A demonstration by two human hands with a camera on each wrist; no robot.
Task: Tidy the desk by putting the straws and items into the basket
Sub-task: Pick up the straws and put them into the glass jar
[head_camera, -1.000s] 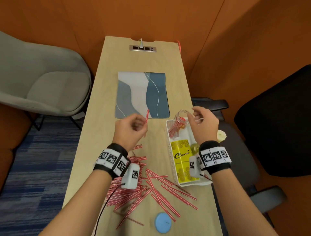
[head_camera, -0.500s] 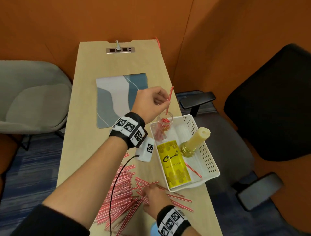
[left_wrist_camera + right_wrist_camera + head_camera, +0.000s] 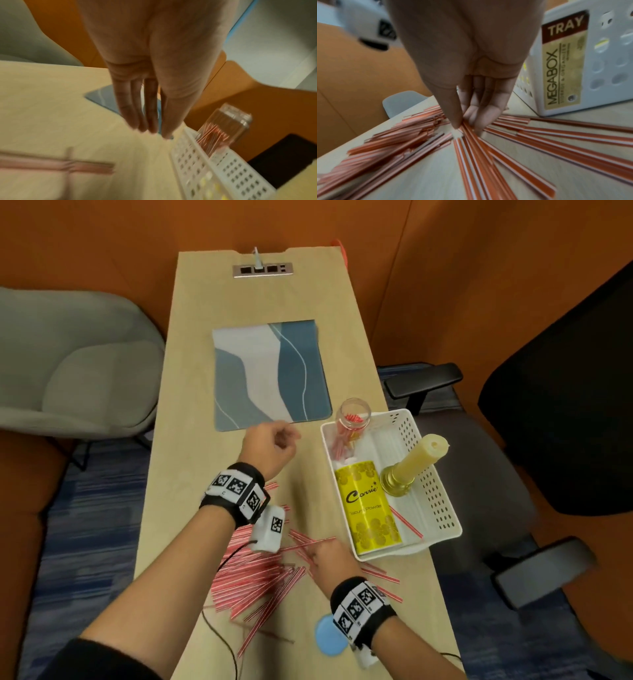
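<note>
Many red-and-white straws (image 3: pixel 260 580) lie in a heap on the near part of the wooden desk. My right hand (image 3: pixel 329 559) rests on the heap; in the right wrist view its thumb and fingers (image 3: pixel 467 125) pinch a few straws (image 3: pixel 471 142) against the desk. My left hand (image 3: pixel 270 445) hovers empty left of the white perforated basket (image 3: pixel 435 484), fingers relaxed (image 3: pixel 150 129). In the basket's far corner a clear glass jar (image 3: pixel 352 419) holds several straws. A yellow tin (image 3: pixel 366 505), a cream candle on a brass holder (image 3: pixel 418 463) and one loose straw (image 3: pixel 406 522) also lie in the basket.
A blue-and-grey mat (image 3: pixel 270 374) lies on the middle of the desk (image 3: pixel 191 460), with a socket strip (image 3: pixel 262 270) at the far end. A round blue disc (image 3: pixel 329 635) sits near the front edge by my right wrist. A grey chair stands left, a black office chair (image 3: pixel 565 405) right.
My left hand held a straw over the jar; it has let go and drawn back left, empty. My right hand left the jar and came down on the straw heap.
</note>
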